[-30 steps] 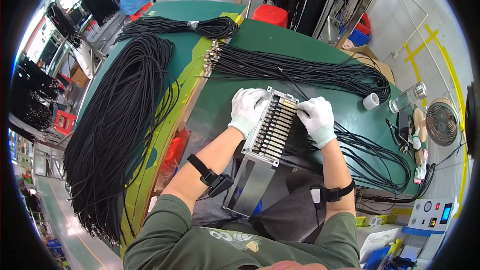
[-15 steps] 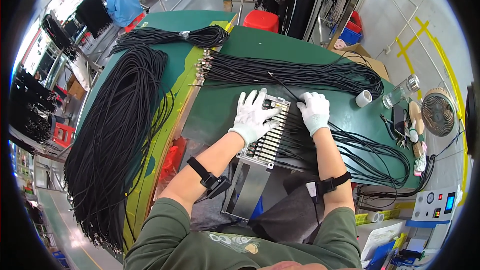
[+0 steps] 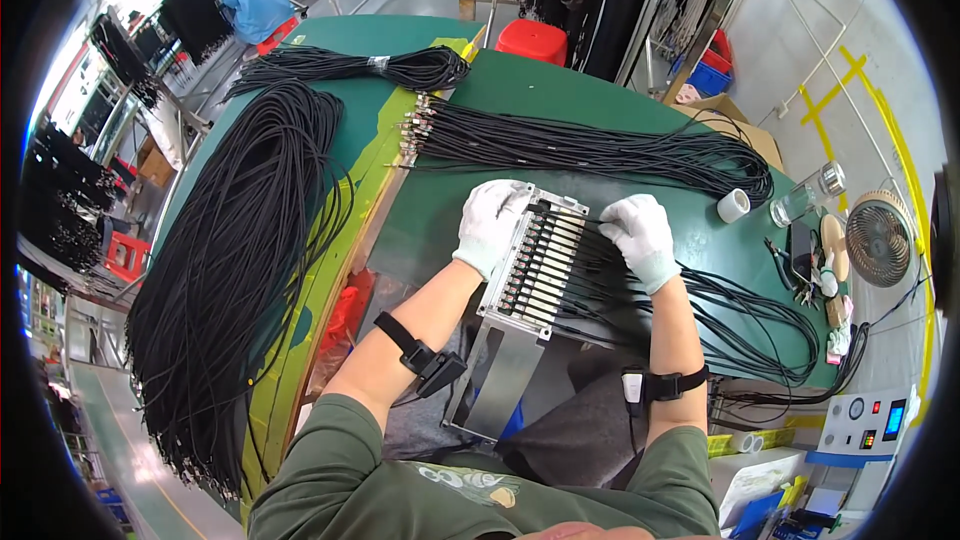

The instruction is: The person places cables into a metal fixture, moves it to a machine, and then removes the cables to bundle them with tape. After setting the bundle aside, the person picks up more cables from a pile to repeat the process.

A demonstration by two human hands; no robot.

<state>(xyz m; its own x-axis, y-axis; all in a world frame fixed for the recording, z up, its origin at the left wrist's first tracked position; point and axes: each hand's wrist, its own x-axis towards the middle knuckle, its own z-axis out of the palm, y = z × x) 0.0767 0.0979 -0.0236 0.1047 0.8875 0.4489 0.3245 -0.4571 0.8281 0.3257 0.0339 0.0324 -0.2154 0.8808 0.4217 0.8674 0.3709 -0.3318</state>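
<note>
A metal slotted fixture [image 3: 545, 265] stands at the table's near edge, its white bars in a row with small connectors along the left side. My left hand [image 3: 490, 225], in a white glove, rests with fingers bent round the fixture's upper left edge. To the right of the fixture, my gloved right hand [image 3: 643, 240] pinches a black cable [image 3: 588, 221] whose end lies in the fixture's far slots. More black cables [image 3: 595, 285] run rightward out of the other slots, passing under my right hand and forearm. The fingertips of my left hand are partly hidden.
Bundled black cables with metal ends [image 3: 590, 145] lie across the far table; a large cable pile [image 3: 235, 270] covers the left side. At right stand a white tape roll [image 3: 733, 205], a glass bottle [image 3: 795, 202], pliers [image 3: 778, 258] and a small fan [image 3: 880, 240].
My left hand has drawn back from over the bars to the fixture's left edge, its fingers curling. My right hand has shifted slightly down; the cable now reaches into the fixture's far end.
</note>
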